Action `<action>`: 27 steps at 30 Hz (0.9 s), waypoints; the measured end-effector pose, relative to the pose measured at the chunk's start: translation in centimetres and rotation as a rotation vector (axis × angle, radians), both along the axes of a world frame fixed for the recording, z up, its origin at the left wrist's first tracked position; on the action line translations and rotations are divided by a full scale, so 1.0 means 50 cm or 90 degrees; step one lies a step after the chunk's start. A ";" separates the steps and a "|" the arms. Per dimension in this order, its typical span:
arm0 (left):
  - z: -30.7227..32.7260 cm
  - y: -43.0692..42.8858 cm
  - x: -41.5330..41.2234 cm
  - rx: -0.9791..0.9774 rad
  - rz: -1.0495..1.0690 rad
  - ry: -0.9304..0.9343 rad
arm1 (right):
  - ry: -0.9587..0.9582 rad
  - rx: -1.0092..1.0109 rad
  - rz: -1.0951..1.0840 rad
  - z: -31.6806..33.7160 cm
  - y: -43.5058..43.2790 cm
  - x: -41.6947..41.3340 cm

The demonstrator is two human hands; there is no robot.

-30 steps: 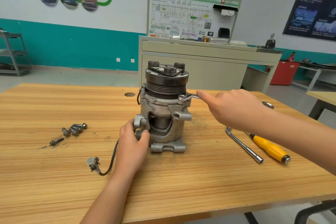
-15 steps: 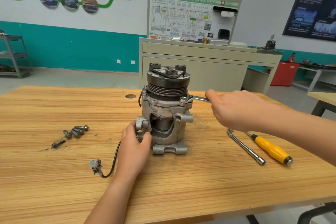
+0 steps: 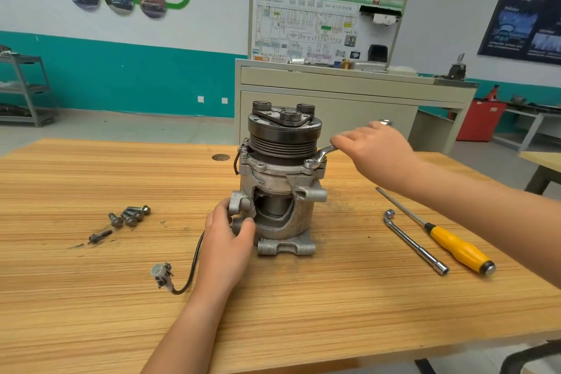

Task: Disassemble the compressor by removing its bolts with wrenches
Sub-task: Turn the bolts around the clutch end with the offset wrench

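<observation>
We look down on a wooden desk in a workshop classroom. Near its middle a car air-conditioning compressor stands upright on its mounting feet. It has a grooved black pulley on top and a cutaway window in its cast metal body.

The person's left hand grips a mounting lug low on the compressor's left side, thumb and fingers curled round the metal. The right hand reaches in from the compressor's right and is closed over the shaft of a flat wrench. The wrench head sits on a bolt in the flange just under the pulley, at the right front.

Well to the left of the compressor lie loose bolts, a small cluster with one lying apart. In front of the compressor and to its left, a black cable ends in a pale connector. To the compressor's right an L-shaped socket wrench and a yellow-handled screwdriver lie side by side, untouched.

We judge the compressor heavy and rigid, but tall for its base, so a sideways pull on the wrench could twist or tip it. The lugs and feet look like the surest holds, being solid and edged. The pulley would likely spin under a hand, and the thin cable should not bear any load. The wrench head needs to stay square on the bolt, or it may slip off.
</observation>
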State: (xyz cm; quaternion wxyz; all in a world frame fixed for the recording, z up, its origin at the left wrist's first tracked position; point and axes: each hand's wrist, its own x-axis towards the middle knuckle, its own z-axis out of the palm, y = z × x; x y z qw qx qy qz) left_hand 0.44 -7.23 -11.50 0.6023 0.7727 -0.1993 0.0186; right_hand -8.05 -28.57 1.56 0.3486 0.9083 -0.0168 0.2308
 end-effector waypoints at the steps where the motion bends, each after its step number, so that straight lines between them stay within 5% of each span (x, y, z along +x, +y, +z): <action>1: -0.001 0.000 0.001 -0.001 -0.001 -0.002 | -0.052 0.020 0.051 -0.008 -0.003 0.009; 3: -0.002 0.000 0.002 0.000 -0.005 -0.006 | -0.144 0.046 0.112 -0.020 0.001 0.030; 8: -0.002 0.002 0.002 0.000 -0.007 -0.006 | -0.161 0.164 0.110 -0.036 0.021 0.052; 14: -0.001 0.002 0.002 -0.005 -0.008 -0.008 | -0.294 0.491 0.074 -0.017 0.017 -0.043; 19: 0.000 0.002 0.000 -0.003 -0.009 -0.008 | -0.075 0.379 -0.093 -0.016 0.047 -0.116; 27: -0.001 0.003 0.003 0.004 -0.012 -0.005 | -0.004 0.231 -0.175 -0.001 0.089 -0.098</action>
